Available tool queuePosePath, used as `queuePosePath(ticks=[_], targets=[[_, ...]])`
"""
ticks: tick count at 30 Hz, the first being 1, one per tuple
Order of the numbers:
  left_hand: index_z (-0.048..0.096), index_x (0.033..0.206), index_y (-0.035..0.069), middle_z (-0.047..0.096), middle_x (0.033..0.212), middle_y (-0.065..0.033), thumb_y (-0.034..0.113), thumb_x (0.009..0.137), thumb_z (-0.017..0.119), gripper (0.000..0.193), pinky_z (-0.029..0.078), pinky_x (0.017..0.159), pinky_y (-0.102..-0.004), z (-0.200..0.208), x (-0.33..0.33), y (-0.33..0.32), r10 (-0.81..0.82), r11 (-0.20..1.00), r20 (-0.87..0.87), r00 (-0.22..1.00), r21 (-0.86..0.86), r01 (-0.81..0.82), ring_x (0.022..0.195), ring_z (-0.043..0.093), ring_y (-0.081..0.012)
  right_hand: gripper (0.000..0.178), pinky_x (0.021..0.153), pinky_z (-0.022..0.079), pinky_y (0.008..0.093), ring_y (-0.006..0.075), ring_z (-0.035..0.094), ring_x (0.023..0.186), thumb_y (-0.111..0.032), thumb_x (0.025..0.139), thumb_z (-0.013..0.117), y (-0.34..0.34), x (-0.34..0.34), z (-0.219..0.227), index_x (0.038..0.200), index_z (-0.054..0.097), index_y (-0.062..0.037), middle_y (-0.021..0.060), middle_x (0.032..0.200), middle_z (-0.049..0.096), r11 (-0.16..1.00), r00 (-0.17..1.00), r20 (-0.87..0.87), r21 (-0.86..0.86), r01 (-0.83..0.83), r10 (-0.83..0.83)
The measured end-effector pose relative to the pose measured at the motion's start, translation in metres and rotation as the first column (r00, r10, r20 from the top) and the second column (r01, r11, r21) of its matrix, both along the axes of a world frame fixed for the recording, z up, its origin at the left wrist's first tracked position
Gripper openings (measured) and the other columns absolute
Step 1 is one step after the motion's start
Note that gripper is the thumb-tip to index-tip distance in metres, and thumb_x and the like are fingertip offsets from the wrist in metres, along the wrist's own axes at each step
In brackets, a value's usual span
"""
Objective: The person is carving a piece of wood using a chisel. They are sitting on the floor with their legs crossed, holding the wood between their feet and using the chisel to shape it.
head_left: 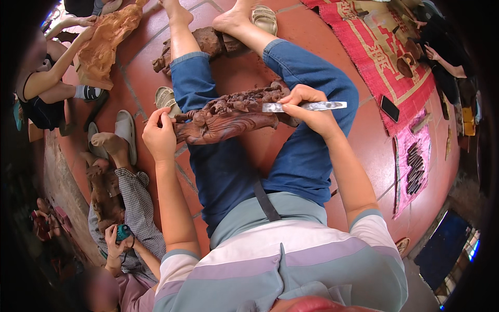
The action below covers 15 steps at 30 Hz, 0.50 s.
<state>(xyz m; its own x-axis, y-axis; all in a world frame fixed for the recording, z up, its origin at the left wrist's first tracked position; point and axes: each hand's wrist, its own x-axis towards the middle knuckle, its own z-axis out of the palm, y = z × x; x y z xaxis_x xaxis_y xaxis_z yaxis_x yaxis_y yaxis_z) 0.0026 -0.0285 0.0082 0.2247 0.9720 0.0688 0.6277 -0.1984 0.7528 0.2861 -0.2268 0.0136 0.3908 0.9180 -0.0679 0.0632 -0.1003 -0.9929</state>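
A dark reddish-brown wood carving (228,115) with dense raised figures along its top and flowing grooves on its near side lies across my thighs. My left hand (159,136) is closed at the carving's left end, fingertips pinched together there. Over the carving's right end, my right hand (311,112) is closed round a flat, shiny silvery strip (328,105). One end of this strip points left over the carved figures; the other sticks out past my hand to the right. Its exact kind I cannot make out.
Rough brown wood pieces (205,44) lie between my feet on the tiled floor (364,156). To the right are a red patterned mat (384,67), a phone (390,108) and a pink cloth (403,171) bearing several dark slim tools (416,169). Other people work with wood at left.
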Motion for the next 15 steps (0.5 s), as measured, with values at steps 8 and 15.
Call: queuePosePath(ticks=[8, 15], targets=[[0.071, 0.096, 0.004, 0.068, 0.069, -0.0062, 0.011, 0.089, 0.054, 0.020, 0.049, 0.063, -0.0266, 0.005, -0.001, -0.004, -0.003, 1.000, -0.009, 1.000, 0.000, 0.003, 0.064, 0.064, -0.0123, 0.017, 0.059, 0.045, 0.0253, 0.0092, 0.057, 0.065, -0.004, 0.076, 0.071, -0.007, 0.009, -0.003, 0.066, 0.058, -0.0004, 0.0032, 0.071, 0.060, 0.997, 0.985, 0.152, -0.011, -0.081, 0.082], [0.072, 0.095, 0.004, 0.069, 0.070, -0.0063, 0.011, 0.088, 0.054, 0.020, 0.049, 0.063, -0.0266, 0.002, -0.002, 0.001, -0.009, 1.000, -0.018, 1.000, -0.009, 0.009, 0.065, 0.064, -0.0123, 0.018, 0.060, 0.045, 0.0251, 0.0109, 0.058, 0.067, -0.005, 0.076, 0.070, 0.003, -0.004, -0.008, 0.064, 0.057, -0.0010, 0.0031, 0.070, 0.060, 0.996, 0.990, 0.137, 0.076, -0.050, 0.040]])
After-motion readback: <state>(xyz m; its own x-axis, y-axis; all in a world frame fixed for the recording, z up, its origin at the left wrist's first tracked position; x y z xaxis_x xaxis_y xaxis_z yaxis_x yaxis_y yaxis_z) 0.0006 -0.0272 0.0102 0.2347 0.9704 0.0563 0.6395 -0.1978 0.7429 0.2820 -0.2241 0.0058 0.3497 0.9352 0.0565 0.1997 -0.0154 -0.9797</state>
